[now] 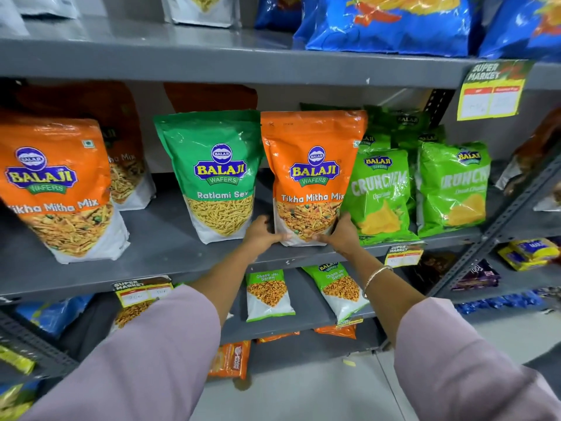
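Note:
An orange Tikha Mitha Mix pouch (pixel 312 174) stands upright near the front edge of the grey middle shelf (pixel 170 238). My left hand (pixel 262 235) grips its lower left corner. My right hand (pixel 341 237) grips its lower right corner, with the thumb across the pouch's bottom front. A green Ratlami Sev pouch (pixel 212 174) stands just to its left. Light green Crunchem bags (pixel 381 196) stand close on its right, touching my right hand.
Another orange Tikha Mitha Mix pouch (pixel 57 189) stands at far left, with more behind. Blue bags (pixel 391 22) fill the upper shelf. Small Chana Jor Garam packs (pixel 268 294) lie on the lower shelf. Price tags (pixel 490 95) hang from shelf edges. A slotted upright (pixel 498 226) is at right.

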Motion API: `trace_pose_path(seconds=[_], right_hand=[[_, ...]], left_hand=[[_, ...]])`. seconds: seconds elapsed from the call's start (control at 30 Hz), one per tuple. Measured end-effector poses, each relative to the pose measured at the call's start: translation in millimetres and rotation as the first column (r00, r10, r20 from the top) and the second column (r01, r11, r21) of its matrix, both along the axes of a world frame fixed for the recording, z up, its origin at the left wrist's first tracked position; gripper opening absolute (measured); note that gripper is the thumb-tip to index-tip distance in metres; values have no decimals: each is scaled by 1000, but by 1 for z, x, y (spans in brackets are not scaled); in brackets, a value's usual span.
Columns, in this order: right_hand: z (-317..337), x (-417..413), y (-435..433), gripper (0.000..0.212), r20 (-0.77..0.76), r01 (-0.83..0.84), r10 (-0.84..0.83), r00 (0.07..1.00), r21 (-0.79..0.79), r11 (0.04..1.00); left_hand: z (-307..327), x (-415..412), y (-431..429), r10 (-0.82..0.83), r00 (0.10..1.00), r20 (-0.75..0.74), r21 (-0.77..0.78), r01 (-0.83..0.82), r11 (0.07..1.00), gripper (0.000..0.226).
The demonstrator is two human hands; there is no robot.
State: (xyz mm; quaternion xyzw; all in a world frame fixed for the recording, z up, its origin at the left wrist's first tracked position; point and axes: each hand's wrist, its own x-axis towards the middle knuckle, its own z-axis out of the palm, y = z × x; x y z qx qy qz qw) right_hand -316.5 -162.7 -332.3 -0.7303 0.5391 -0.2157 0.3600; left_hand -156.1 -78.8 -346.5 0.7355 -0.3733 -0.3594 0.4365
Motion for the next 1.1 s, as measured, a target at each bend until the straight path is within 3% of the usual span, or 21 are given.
trace_pose_path(seconds=[0.07, 0.17, 0.3, 0.4, 0.57, 0.6, 0.67, 0.7, 0.77, 0.97, 1.1], right_hand=[[14, 3, 1, 50, -207, -17, 16, 978, -6, 1000], [35, 14, 2, 26, -417, -93, 120, 901, 86, 992], [62, 37, 13, 36, -551, -57, 302, 778, 416, 907], [69, 66, 33, 22, -411, -131, 432, 803, 585, 800], [37, 122, 48, 27, -111, -330, 407, 907, 415, 848], [27, 130, 48, 32, -49, -347, 400, 915, 407, 845], [8, 141, 45, 91, 60, -315, 319, 946, 407, 857], [1, 146, 44, 107, 138, -308, 276, 951, 395, 866], [-15, 155, 36, 112, 249, -297, 223, 942, 317, 901], [-17, 161, 39, 68, 454, -259, 116, 884, 266, 929], [-16, 164, 48, 81, 408, -208, 110, 906, 203, 957]], left_hand=[[3, 14, 15, 5, 1000, -17, 21, -5, 1000, 66], [6, 42, 38, 38, 998, 43, 32, -39, 999, 23], [9, 83, 63, 149, 976, 160, 75, -163, 984, 29], [17, 105, 76, 253, 951, 176, 112, -275, 955, 41], [16, 122, 83, 279, 941, 193, 91, -301, 949, 45], [13, 125, 82, 282, 944, 172, 81, -299, 951, 55], [10, 131, 79, 248, 963, 106, 65, -256, 965, 87], [8, 134, 77, 239, 968, 77, 44, -243, 969, 92], [0, 140, 71, 242, 970, 30, -3, -242, 970, 84], [-8, 134, 63, 271, 963, 1, -70, -271, 960, 39], [-3, 132, 73, 309, 950, 45, -108, -302, 947, 42]])
